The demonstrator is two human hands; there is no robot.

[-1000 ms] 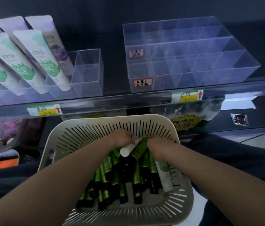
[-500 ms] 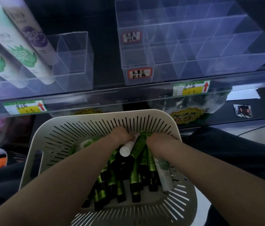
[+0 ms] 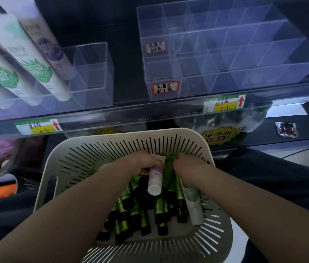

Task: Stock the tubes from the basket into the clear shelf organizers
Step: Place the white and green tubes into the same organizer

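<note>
Head view looks down into a cream slotted basket point(image 3: 112, 149) held in front of a dark shelf point(image 3: 123, 111). Both hands are inside the basket at its far wall. The left hand point(image 3: 146, 164) is curled around a white tube with a purple label point(image 3: 155, 179), whose white cap points toward the camera. The right hand point(image 3: 187, 168), just beside it, pinches the upper end of a green tube point(image 3: 169, 164) that stands tilted against the pile. The remaining green tubes point(image 3: 140, 215), all with black caps, lie heaped in the middle of the basket, caps mostly toward the near rim. A white tube with a green leaf print point(image 3: 193, 204) lies along the right side of the heap.

On the shelf above, a clear divided organizer point(image 3: 235, 59) stands at the right with two handwritten labels on its front. A smaller clear organizer point(image 3: 93, 73) stands at the left, with large white tubes point(image 3: 36, 63) leaning in its left compartments. Yellow price tags point(image 3: 224, 105) sit on the shelf edge.
</note>
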